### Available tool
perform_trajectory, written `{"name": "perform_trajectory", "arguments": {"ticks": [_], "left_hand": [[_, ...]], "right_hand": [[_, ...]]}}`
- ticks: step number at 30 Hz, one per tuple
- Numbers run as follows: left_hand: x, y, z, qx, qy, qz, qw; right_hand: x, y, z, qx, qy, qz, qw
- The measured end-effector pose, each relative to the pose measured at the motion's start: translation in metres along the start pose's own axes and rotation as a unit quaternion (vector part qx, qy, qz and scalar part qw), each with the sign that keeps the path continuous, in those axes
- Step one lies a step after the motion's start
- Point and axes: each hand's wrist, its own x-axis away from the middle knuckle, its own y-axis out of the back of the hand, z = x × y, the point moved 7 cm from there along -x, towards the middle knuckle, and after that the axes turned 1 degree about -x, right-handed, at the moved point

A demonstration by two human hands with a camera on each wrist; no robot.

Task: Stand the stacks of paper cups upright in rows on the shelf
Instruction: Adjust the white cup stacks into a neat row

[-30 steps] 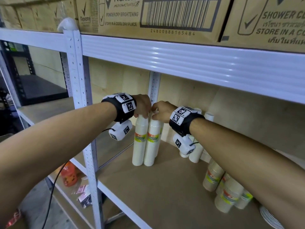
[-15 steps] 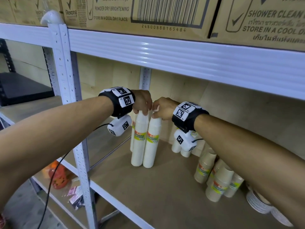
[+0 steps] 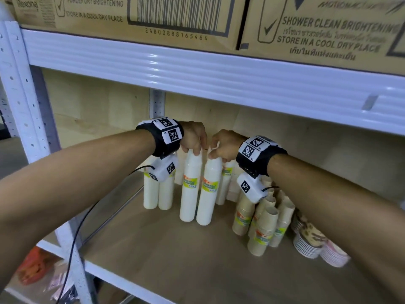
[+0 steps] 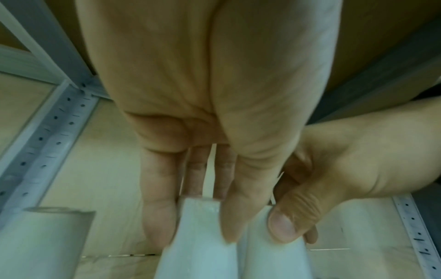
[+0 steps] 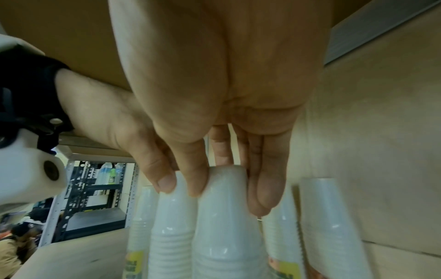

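Two tall white cup stacks stand upright side by side on the wooden shelf (image 3: 175, 260). My left hand (image 3: 195, 150) grips the top of the left stack (image 3: 190, 189), with fingers and thumb curled round it in the left wrist view (image 4: 198, 217). My right hand (image 3: 215, 153) grips the top of the right stack (image 3: 209, 191), whose cap (image 5: 226, 217) sits between thumb and fingers (image 5: 229, 188). The two hands almost touch. More white stacks stand upright at the left (image 3: 156, 194) and behind (image 3: 225, 183).
Several brown cup stacks (image 3: 263, 220) lean together to the right, beside piles of paper plates (image 3: 306, 244). The white beam (image 3: 219, 80) of the upper shelf runs low overhead, loaded with cardboard boxes (image 3: 175, 16). A white upright post (image 3: 24, 95) stands at the left.
Both hands keep their hold on the two stack tops. The head view has swung right and lower, bringing the brown stacks and plates further into sight.
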Motion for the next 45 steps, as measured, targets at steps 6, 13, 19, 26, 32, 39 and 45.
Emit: {"name": "perform_trajectory", "arguments": {"ticks": [6, 13, 19, 26, 32, 39, 45], "left_hand": [[-0.027, 0.001, -0.018, -0.010, -0.041, -0.042, 0.998], [-0.047, -0.005, -0.024, -0.008, -0.072, -0.074, 0.995], [-0.059, -0.009, -0.021, 0.007, -0.083, -0.072, 0.994], [-0.069, -0.015, -0.020, 0.013, -0.087, -0.074, 0.993], [-0.072, -0.013, -0.021, 0.022, -0.088, -0.077, 0.993], [-0.060, 0.008, -0.014, 0.005, -0.064, -0.088, 0.994], [-0.033, 0.042, 0.008, -0.025, -0.016, -0.112, 0.993]], "right_hand": [[0.003, 0.015, -0.029, 0.011, -0.047, -0.053, 0.997], [-0.003, 0.014, -0.045, -0.005, -0.072, -0.078, 0.994], [-0.011, 0.010, -0.050, 0.000, -0.082, -0.070, 0.994], [-0.016, 0.002, -0.053, 0.005, -0.075, -0.061, 0.995], [-0.015, 0.005, -0.055, 0.011, -0.080, -0.065, 0.995], [-0.024, 0.017, -0.045, 0.044, -0.077, -0.078, 0.993], [-0.035, 0.024, -0.013, 0.051, -0.030, -0.082, 0.995]]}}
